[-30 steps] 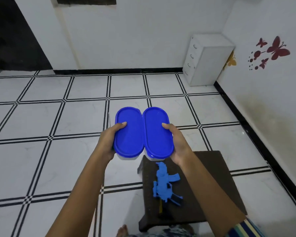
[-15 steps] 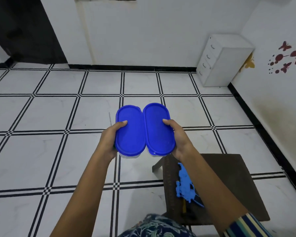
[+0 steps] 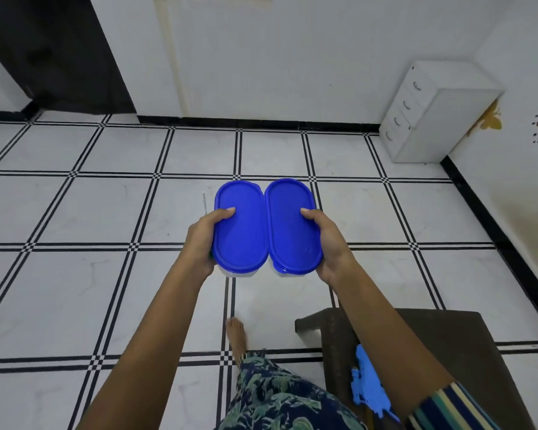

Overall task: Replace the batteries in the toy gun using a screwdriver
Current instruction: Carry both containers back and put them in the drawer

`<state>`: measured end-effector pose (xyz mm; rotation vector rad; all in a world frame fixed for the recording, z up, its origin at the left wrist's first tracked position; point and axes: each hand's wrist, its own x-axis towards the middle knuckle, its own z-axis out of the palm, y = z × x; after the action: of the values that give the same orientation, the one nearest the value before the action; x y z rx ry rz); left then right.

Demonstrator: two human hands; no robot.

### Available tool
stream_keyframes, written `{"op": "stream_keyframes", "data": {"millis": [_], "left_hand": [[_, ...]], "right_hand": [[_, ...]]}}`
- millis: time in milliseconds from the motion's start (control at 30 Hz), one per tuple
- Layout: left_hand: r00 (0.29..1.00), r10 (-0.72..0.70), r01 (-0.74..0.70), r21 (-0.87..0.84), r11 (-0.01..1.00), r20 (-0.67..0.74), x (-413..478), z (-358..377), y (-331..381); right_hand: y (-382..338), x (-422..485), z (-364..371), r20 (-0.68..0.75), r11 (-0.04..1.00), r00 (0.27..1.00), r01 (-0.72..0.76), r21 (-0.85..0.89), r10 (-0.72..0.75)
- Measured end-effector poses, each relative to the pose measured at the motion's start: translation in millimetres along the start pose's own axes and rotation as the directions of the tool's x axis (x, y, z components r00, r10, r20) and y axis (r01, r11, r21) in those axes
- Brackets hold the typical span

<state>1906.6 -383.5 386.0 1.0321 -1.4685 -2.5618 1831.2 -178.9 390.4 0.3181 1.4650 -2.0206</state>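
left hand (image 3: 204, 240) grip clamped on left tub (image 3: 241, 228), right hand (image 3: 330, 243) same on right tub (image 3: 291, 225). blue lids touching, both held up over floor (image 3: 75, 274). toy gun (image 3: 367, 386) lying on dark desk (image 3: 448, 336), right under right forearm. worry imo: thumb-on-lid hold looks slick, tub tips, contents scatter. forearm could also bump gun off desk.
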Motion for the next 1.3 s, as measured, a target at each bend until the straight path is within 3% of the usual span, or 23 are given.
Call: {"op": "stream_keyframes", "data": {"millis": [267, 533, 800, 1133, 1300], "left_hand": [[0.998, -0.058, 0.060, 0.108, 0.992, -0.024, 132.1, -5.7, 94.4], [1.000, -0.025, 0.026, 0.062, 0.998, -0.015, 231.7, -6.5, 196.9], [0.997, -0.066, 0.061, 0.127, 0.990, 0.036, 384.6, -17.9, 278.1], [0.977, -0.151, 0.105, 0.282, 0.954, 0.149, 586.0, 27.0, 414.9], [0.956, -0.212, 0.136, 0.333, 0.933, 0.203, 666.4, 78.6, 448.6]], "right_hand": [[-46.1, 136.6, 66.1, -0.087, 1.000, 0.996, 0.017, -0.005, -0.018], [-110.7, 246.6, 145.7, -0.050, 0.999, 0.998, 0.043, 0.021, -0.041], [-148.1, 384.3, 209.4, -0.099, 0.998, 0.994, 0.053, 0.038, -0.049], [-234.2, 552.1, 270.9, -0.214, 0.980, 0.971, 0.137, 0.141, -0.105], [-281.2, 618.5, 262.3, -0.276, 0.970, 0.953, 0.173, 0.169, -0.122]]}}
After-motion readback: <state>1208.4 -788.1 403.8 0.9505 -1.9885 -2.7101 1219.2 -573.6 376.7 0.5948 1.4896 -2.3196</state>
